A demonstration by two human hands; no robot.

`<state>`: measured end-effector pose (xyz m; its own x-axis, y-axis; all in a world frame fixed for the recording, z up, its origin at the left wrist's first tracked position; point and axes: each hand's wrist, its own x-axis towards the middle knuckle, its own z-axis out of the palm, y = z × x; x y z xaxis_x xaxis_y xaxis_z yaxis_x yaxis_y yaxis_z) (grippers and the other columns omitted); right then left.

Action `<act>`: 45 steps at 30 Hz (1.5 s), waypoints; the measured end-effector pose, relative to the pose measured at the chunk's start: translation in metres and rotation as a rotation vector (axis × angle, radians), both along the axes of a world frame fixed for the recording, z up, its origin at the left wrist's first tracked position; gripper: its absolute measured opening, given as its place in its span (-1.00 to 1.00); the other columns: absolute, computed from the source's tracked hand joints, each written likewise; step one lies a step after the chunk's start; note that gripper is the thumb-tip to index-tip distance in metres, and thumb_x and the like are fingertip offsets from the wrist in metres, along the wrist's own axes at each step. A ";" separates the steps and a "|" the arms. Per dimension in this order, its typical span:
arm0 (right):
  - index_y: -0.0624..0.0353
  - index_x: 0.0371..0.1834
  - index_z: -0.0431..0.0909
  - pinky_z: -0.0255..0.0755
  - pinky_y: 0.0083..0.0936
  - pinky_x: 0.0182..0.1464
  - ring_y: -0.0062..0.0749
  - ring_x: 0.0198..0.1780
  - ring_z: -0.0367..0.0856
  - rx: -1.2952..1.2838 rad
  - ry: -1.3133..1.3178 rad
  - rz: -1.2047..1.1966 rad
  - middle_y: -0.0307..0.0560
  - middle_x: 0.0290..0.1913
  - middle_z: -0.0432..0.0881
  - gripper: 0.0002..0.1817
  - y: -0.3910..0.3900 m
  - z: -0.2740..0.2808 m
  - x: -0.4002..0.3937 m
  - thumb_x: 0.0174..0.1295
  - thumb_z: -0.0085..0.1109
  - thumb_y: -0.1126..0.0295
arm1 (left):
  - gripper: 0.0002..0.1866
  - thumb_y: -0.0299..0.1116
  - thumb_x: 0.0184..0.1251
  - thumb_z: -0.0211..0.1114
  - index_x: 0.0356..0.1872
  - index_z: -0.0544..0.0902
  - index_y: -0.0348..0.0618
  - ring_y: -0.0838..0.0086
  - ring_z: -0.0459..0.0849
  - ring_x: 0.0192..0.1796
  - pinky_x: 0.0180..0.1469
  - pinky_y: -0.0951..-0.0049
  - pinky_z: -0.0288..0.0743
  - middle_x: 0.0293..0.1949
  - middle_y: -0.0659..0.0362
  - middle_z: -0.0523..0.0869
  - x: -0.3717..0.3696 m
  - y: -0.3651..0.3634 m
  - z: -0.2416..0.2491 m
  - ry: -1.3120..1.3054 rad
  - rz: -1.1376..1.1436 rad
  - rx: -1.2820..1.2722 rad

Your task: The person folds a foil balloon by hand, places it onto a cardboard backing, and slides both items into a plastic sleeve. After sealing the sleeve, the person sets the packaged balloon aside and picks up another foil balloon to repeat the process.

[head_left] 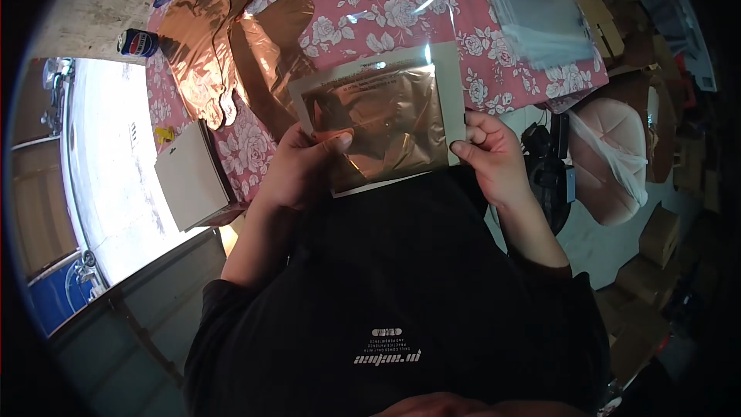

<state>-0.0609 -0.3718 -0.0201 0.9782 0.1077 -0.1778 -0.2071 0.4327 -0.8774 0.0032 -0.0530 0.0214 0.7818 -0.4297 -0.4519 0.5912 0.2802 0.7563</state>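
Observation:
My left hand and my right hand pinch the two sides of a clear plastic bag in front of my chest. Inside it shows a pale card behind a folded copper-coloured foil sheet. Small printed lines run across the bag near its upper part, too small to read fully. The bag's clear end stretches away from me over the flowered tablecloth. Both thumbs lie on the near face; most other fingers are hidden behind or curled.
Flat copper foil balloons cover the table's left side. A stack of pale cards sits at the near left corner, a blue can beyond. Clear plastic bags lie at the far right. A pink cushioned seat and cardboard boxes stand right.

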 end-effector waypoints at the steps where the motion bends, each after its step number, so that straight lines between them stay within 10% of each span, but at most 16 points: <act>1: 0.33 0.38 0.57 0.64 -0.57 0.13 -0.56 0.03 0.77 -0.007 0.025 -0.030 -0.13 0.08 0.82 -0.58 0.002 0.000 -0.001 0.48 0.31 0.65 | -0.81 -0.46 0.59 0.43 0.11 0.71 -0.20 0.66 0.70 -0.08 -0.02 0.53 0.54 -0.07 0.28 0.79 0.001 0.000 0.004 0.019 -0.036 -0.001; 9: 0.26 0.18 0.63 0.61 -0.60 -0.10 -0.59 -0.18 0.71 0.008 -0.036 -0.162 -0.21 -0.08 0.78 -0.76 0.012 0.002 0.000 0.50 0.32 0.61 | -0.81 -0.47 0.59 0.42 0.12 0.73 -0.23 0.62 0.70 -0.08 -0.01 0.51 0.53 -0.08 0.26 0.80 0.003 0.007 -0.011 0.031 -0.076 -0.136; 26: 0.22 0.63 0.32 0.64 -0.19 0.38 -0.32 0.43 0.63 0.467 -0.057 -0.038 0.04 0.36 0.69 -0.33 0.035 0.018 0.006 0.48 0.30 0.56 | -0.67 -0.47 0.68 0.27 0.36 0.61 -0.27 0.36 0.73 0.29 0.42 0.22 0.57 0.29 0.08 0.74 -0.007 -0.029 -0.002 -0.064 0.257 -0.095; 31: 0.15 0.17 0.61 0.82 -0.41 0.04 -0.46 -0.03 0.83 0.195 0.106 -0.076 -0.11 -0.01 0.82 -0.76 0.045 0.002 0.003 0.52 0.35 0.57 | -0.61 -0.51 0.67 0.27 0.42 0.57 -0.23 0.32 0.71 0.34 0.45 0.19 0.55 0.32 0.09 0.72 -0.006 -0.039 0.004 -0.043 0.219 -0.115; 45: 0.14 0.08 0.64 0.78 -0.50 0.06 -0.52 -0.06 0.82 0.184 0.090 -0.170 -0.18 -0.06 0.82 -0.83 0.057 0.028 0.024 0.52 0.35 0.58 | -0.61 -0.51 0.64 0.28 0.41 0.60 -0.23 0.33 0.67 0.42 0.54 0.19 0.45 0.32 0.08 0.75 0.002 -0.043 0.011 -0.064 0.220 -0.166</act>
